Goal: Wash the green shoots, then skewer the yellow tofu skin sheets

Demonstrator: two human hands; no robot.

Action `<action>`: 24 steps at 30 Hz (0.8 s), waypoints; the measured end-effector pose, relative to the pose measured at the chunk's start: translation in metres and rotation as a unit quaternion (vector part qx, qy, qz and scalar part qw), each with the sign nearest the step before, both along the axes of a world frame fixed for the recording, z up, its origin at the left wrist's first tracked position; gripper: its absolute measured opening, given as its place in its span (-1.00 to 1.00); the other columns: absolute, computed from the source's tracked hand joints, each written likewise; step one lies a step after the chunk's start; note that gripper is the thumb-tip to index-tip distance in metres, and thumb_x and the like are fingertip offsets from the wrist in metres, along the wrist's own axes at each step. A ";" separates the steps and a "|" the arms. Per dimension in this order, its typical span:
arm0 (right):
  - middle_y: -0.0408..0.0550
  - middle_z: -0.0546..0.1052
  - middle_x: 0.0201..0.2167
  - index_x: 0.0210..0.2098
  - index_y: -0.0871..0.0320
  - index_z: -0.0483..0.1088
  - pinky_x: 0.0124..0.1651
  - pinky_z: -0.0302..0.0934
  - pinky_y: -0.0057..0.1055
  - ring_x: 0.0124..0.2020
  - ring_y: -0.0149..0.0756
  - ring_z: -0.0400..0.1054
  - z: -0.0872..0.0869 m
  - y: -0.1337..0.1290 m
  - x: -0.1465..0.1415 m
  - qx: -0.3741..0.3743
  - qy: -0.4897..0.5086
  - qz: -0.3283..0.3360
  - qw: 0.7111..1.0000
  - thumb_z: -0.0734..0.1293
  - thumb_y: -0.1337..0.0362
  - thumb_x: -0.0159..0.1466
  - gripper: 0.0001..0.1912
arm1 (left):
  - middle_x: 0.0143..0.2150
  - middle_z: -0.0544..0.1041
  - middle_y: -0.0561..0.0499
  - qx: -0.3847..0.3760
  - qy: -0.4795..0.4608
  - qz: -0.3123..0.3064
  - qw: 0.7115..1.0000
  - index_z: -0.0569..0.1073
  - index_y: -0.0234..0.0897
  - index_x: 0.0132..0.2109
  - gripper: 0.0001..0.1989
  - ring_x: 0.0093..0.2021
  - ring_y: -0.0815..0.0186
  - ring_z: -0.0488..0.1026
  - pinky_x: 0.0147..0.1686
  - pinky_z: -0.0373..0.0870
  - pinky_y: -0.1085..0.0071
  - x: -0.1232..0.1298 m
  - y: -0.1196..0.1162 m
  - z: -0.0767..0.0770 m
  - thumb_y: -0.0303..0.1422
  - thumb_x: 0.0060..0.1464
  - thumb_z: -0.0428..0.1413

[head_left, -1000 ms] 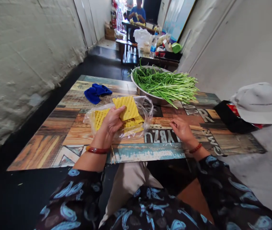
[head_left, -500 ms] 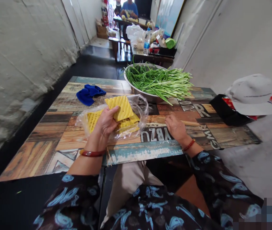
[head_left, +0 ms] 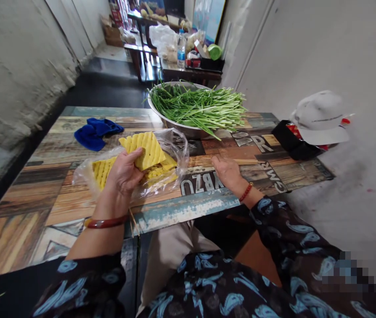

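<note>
My left hand (head_left: 125,173) is closed round the edge of a flat yellow slab (head_left: 144,149) with diagonal grooves, thumb on top. It holds the slab tilted above a clear plastic bag (head_left: 183,154). More yellow grooved slabs (head_left: 102,171) lie in the bag, partly covered by my hand. My right hand (head_left: 228,172) rests on the table with curled fingers; what they pinch, if anything, is hidden. Thin pale sticks (head_left: 249,162) seem to lie just right of it. Under my left wrist, a few thin wooden sticks (head_left: 133,222) poke over the table's front edge.
A metal basin (head_left: 188,129) heaped with long green stalks (head_left: 204,108) stands at the back of the patterned table (head_left: 55,176). A blue cloth (head_left: 95,133) lies back left. At the right are a white cap (head_left: 322,117) and a black box (head_left: 294,141). Walls flank the table.
The view has turned right, so everything appears shifted left. Both hands keep nearly the same place on the table; the slab stays in my left hand.
</note>
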State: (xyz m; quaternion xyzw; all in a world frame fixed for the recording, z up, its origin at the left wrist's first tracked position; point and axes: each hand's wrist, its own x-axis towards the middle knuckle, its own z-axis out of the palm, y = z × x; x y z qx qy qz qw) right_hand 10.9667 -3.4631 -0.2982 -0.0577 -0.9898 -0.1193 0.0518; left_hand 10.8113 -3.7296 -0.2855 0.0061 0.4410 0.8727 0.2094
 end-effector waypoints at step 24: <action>0.07 0.54 -0.15 -0.03 0.20 0.38 -0.32 0.01 -0.31 -0.23 -0.18 0.36 -0.002 -0.018 0.003 -0.007 -0.043 0.041 0.998 0.15 0.47 0.42 -0.76 | -0.29 0.65 -0.06 0.017 -0.006 0.006 1.000 0.54 -0.34 -0.15 -0.79 -0.09 0.14 0.62 -0.12 0.61 0.31 0.012 0.000 0.004 -0.56 0.03 0.15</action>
